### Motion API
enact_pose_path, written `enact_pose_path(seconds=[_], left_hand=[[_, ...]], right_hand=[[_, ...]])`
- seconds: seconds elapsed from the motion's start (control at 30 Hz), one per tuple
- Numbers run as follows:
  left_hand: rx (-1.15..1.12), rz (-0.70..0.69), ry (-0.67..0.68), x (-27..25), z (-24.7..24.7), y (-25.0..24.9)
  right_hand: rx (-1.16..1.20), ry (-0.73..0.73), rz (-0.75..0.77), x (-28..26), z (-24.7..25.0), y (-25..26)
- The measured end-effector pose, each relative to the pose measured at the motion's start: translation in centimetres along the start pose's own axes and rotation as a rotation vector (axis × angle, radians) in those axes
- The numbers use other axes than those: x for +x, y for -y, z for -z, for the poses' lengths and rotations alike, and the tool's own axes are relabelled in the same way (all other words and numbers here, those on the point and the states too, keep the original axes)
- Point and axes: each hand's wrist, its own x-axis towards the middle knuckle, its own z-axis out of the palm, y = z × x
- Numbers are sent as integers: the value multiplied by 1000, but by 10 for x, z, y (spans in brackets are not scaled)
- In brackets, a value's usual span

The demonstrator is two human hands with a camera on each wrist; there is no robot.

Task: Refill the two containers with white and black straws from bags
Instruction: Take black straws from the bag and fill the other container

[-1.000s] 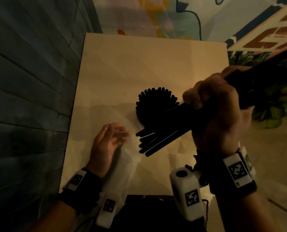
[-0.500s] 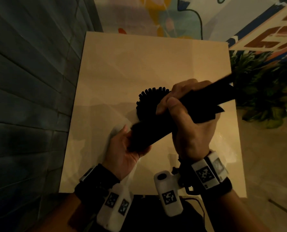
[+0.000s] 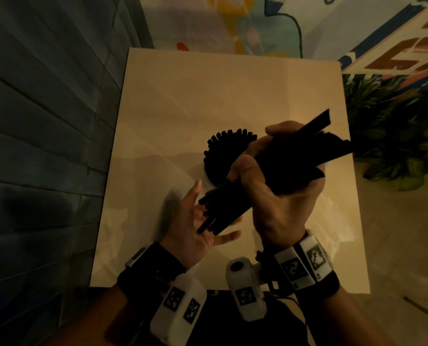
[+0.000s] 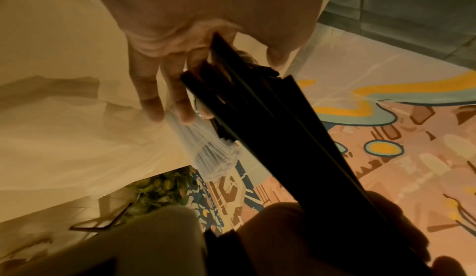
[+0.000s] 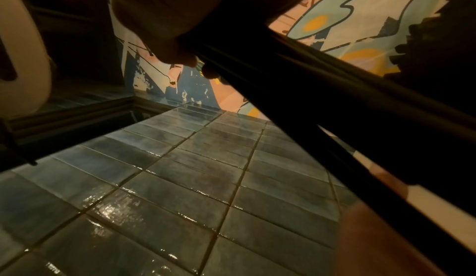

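Half a second back the left hand was cupped around the lower ends of the black straws; now it has flattened out beneath them. That bundle of black straws slants from upper right down to lower left above the table, its upper ends fanned out unevenly and its lower ends staggered. The right hand grips the bundle around its middle, fingers and thumb wrapped tight. The left hand is spread palm up, fingers straight, with the lower straw tips resting against its palm and fingers.

Just behind the hands stands a container already packed with black straws, their tips ringing its rim. In the left wrist view a cluster of white straws shows beyond the fingers, probably in the second container, though the holder itself is hidden. Clear plastic bag lies crumpled on the table to the right. Dark tiles line the left wall, a painted mural runs behind, and a leafy plant sits at right.
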Motion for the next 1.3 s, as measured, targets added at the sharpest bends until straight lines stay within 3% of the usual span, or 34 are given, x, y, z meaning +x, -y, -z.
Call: enact_pose_path(seconds=[0.3, 0.43, 0.53, 0.6, 0.7, 0.8, 0.9, 1.0, 1.13, 1.3], left_hand=[[-43, -72, 70, 0, -5, 10], [36, -51, 86, 2, -2, 14], [228, -57, 23, 1, -1, 10], [455, -236, -127, 4, 2, 2], [941, -731, -333, 12, 3, -16], [1421, -1065, -248, 26, -5, -37], [1869, -1014, -132, 53, -15, -55], [2096, -899, 11, 77, -24, -64], [2180, -900, 66, 92, -30, -71], [2064, -994, 124, 92, -24, -71]], right_hand=[[45, 104, -97, -15, 10, -8], [45, 227, -271, -33, 21, -20], [30, 153, -254, -32, 32, -20], [28, 33, -240, -27, 46, -20], [-17, -85, -242, -22, 74, -30], [-50, -125, -265, -19, 86, -47], [-61, -157, -265, -12, 81, -60], [-60, -152, -235, 0, 72, -66], [-32, -176, -187, 17, 60, -63], [-36, -168, -193, 23, 49, -65]])
